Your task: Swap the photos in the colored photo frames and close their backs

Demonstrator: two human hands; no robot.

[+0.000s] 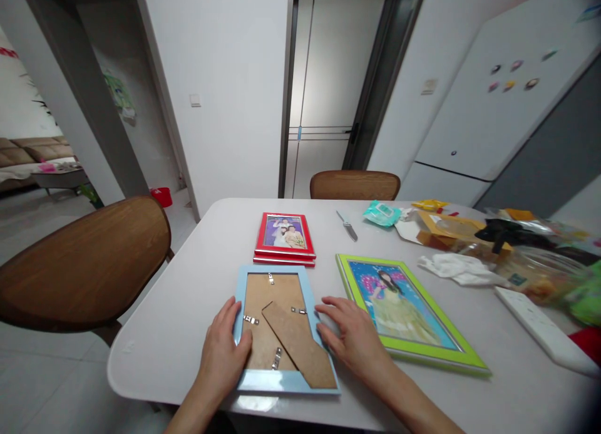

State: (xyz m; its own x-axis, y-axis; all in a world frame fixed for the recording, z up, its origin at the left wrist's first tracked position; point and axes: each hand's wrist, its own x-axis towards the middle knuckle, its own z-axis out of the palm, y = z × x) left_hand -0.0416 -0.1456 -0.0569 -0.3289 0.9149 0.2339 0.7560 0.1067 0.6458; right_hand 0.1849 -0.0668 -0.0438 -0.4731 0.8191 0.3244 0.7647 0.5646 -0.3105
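Observation:
A light-blue picture frame (267, 381) lies face down on the table, its brown backing board (256, 352) showing. Small metal clips (271, 279) sit at the middle of each side, and a brown stand leg (295, 340) slants across the board. My left hand (223, 346) grips the frame's left edge, with the thumb over the border. At the right edge, the curved fingers of my right hand (347, 334) hold the frame's side. Just beyond lie red picture frames (284, 255), stacked, the top one with a photo. A green picture frame (422, 352) lies face up to the right.
A folding knife (348, 226) and a teal wipes packet (382, 213) lie farther back. On the right are crumpled tissue (457, 268), a clear plastic container (530, 271), a cardboard box (444, 230) and a white power strip (544, 327). Wooden chairs (89, 258) stand at the table (159, 334).

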